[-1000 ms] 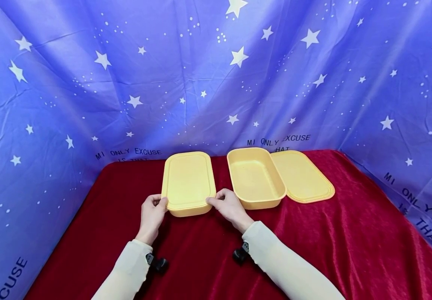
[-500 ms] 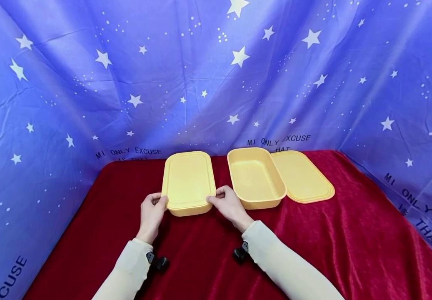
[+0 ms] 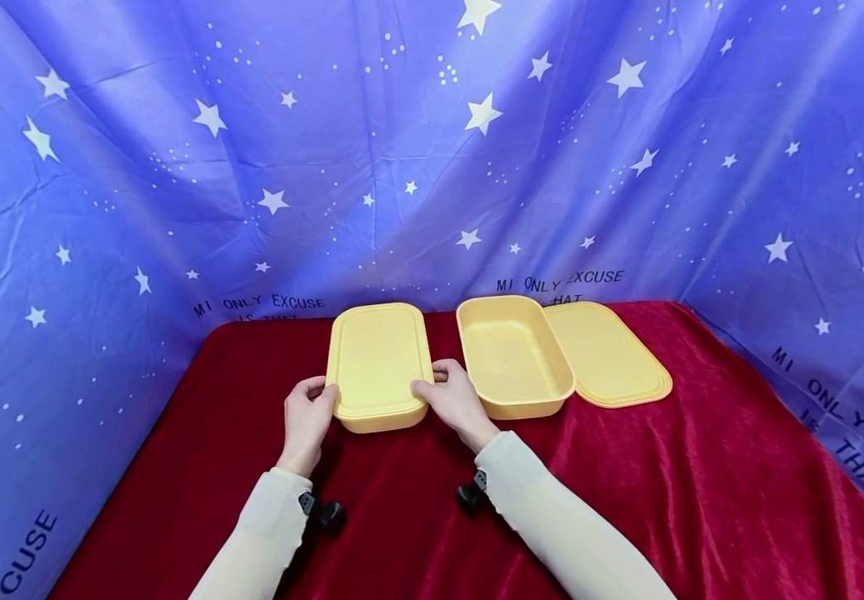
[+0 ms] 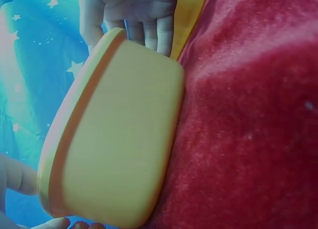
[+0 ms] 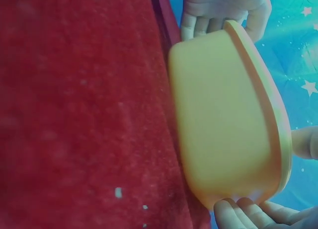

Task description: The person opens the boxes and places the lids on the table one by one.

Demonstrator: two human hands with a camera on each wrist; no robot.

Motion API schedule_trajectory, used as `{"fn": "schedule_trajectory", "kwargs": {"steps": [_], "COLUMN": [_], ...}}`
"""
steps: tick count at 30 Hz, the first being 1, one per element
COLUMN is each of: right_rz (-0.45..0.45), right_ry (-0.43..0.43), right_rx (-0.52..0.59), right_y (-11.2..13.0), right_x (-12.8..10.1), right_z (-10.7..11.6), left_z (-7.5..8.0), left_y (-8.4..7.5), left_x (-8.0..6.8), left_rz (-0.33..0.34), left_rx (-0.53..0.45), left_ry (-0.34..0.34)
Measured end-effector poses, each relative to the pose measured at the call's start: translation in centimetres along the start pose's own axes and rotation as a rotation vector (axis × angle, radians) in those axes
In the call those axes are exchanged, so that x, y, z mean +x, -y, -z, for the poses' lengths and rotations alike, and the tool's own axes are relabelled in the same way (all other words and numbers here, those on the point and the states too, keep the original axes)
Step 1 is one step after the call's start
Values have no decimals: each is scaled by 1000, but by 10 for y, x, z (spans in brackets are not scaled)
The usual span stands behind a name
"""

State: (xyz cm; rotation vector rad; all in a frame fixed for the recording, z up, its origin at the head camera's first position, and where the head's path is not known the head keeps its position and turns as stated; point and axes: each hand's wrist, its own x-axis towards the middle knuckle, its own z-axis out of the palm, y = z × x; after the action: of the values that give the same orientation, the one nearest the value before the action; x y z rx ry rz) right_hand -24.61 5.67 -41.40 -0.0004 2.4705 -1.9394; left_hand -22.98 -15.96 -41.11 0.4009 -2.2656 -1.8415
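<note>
A closed yellow box (image 3: 379,362) with its lid on sits on the red cloth (image 3: 626,492). My left hand (image 3: 322,393) grips its left side, thumb on the lid's edge. My right hand (image 3: 429,386) grips its right side the same way. The left wrist view shows the box's wall (image 4: 119,134) with the right hand's fingers (image 4: 144,20) curled round the far side. The right wrist view shows the box (image 5: 223,119) from the other side, with the left hand's fingers (image 5: 218,15) beyond it.
An open yellow box (image 3: 525,408) stands right of the closed one, close to my right hand. Its loose lid (image 3: 607,354) lies flat further right. A blue star-printed cloth (image 3: 177,167) hangs behind and on both sides of the table.
Both hands have slid a little away from me along the closed box's long sides. The box itself has barely moved.
</note>
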Motion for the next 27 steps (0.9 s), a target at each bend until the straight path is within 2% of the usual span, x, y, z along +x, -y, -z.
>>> {"fn": "schedule_trajectory", "kwargs": {"steps": [8, 27], "right_rz": [-25, -11], "right_ry": [-8, -14], "right_rx": [4, 25], "right_y": [4, 2], "right_x": [3, 5], "right_z": [-2, -3], "left_z": [0, -2], "left_y": [-2, 0], "left_x": [2, 2], "left_rz": [7, 9], "left_rx": [1, -24], "left_ry": [19, 43]}}
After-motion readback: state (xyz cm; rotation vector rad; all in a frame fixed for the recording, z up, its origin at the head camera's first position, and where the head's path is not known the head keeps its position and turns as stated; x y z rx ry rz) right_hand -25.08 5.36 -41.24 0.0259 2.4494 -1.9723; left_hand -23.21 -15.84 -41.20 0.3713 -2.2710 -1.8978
